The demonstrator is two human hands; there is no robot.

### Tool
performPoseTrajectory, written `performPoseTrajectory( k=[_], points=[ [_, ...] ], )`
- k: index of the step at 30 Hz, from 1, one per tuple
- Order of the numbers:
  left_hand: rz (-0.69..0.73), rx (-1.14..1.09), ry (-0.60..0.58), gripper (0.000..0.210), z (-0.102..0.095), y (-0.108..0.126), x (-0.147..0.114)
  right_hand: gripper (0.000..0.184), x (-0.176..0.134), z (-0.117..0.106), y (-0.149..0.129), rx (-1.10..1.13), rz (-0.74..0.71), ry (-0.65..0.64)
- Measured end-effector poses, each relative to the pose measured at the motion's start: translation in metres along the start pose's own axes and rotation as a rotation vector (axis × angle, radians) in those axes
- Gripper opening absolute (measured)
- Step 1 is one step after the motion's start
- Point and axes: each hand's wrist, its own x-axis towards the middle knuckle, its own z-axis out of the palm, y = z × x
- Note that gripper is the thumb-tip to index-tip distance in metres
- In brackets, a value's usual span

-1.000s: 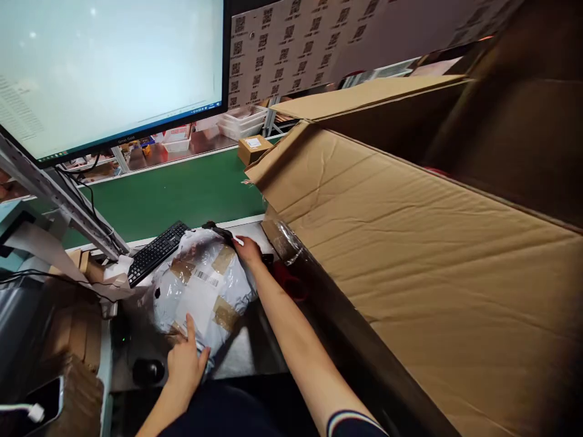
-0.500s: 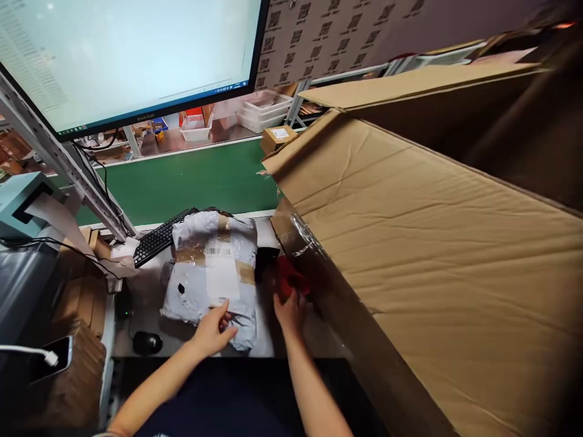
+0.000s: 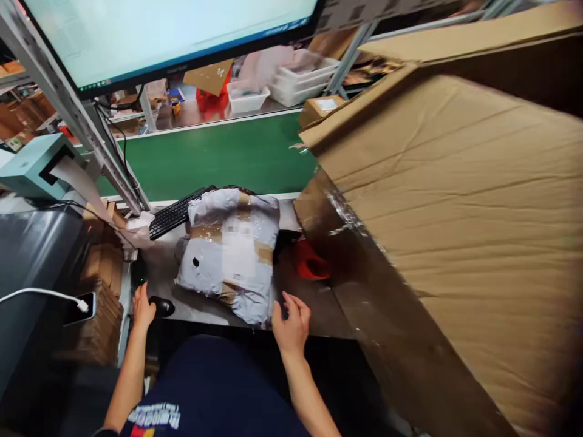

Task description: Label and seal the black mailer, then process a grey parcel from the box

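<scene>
On the bench [image 3: 200, 306], both hands have let go of the parcel [image 3: 230, 252]: left hand [image 3: 143, 308] open by the mouse [image 3: 161, 306], right hand [image 3: 291, 321] open beside it.

A monitor [image 3: 173, 30] hangs above a keyboard [image 3: 175, 212]; beyond lies a green belt [image 3: 218, 158], with a big cardboard box [image 3: 455, 200] rightward.
</scene>
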Motion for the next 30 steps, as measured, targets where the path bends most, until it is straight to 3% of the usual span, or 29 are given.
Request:
performPoseTrajectory(
  k=[3, 5, 7, 9, 12, 14, 16, 19, 22, 24, 27, 30],
  points=[
    [-0.071, -0.013, -0.004, 0.075, -0.007, -0.018, -0.008, 0.028, -0.039, 0.008, -0.048, 0.186, -0.451, -0.083],
    [-0.112, -0.051, 0.003, 0.073, -0.01, -0.024, -0.01, 0.03, -0.048, 0.021, -0.083, 0.285, -0.674, -0.231],
    [-0.096, -0.077, -0.008, 0.073, -0.008, -0.031, -0.01, 0.034, -0.047, 0.034, -0.111, 0.329, -0.792, -0.345],
    [-0.021, -0.095, -0.015, 0.071, 0.001, -0.041, -0.007, 0.033, -0.039, 0.04, -0.126, 0.334, -0.803, -0.367],
    [0.045, -0.121, 0.028, 0.063, 0.025, -0.056, -0.001, 0.028, -0.024, 0.035, -0.128, 0.349, -0.652, -0.248],
    [0.015, -0.147, 0.08, 0.058, 0.041, -0.063, 0.003, 0.027, -0.02, 0.027, -0.123, 0.353, -0.572, -0.175],
    [-0.049, -0.173, 0.111, 0.056, 0.051, -0.065, 0.005, 0.028, -0.024, 0.021, -0.117, 0.332, -0.576, -0.185],
    [-0.164, -0.188, 0.075, 0.057, 0.054, -0.065, 0.009, 0.027, -0.034, 0.013, -0.103, 0.298, -0.626, -0.246],
    [-0.229, -0.248, 0.022, 0.059, 0.05, -0.069, 0.015, 0.021, -0.021, 0.004, -0.077, 0.235, -0.429, -0.192],
    [-0.215, -0.302, 0.059, 0.059, 0.047, -0.071, 0.018, 0.032, 0.012, 0.002, -0.055, 0.176, -0.134, -0.12],
    [-0.066, -0.383, 0.265, 0.056, 0.046, -0.061, 0.02, 0.041, 0.089, 0.014, -0.029, 0.094, 0.272, -0.135],
    [0.152, -0.485, 0.357, 0.056, 0.04, -0.019, 0.015, 0.043, 0.162, 0.036, -0.016, 0.005, 0.414, -0.151]
  ],
)
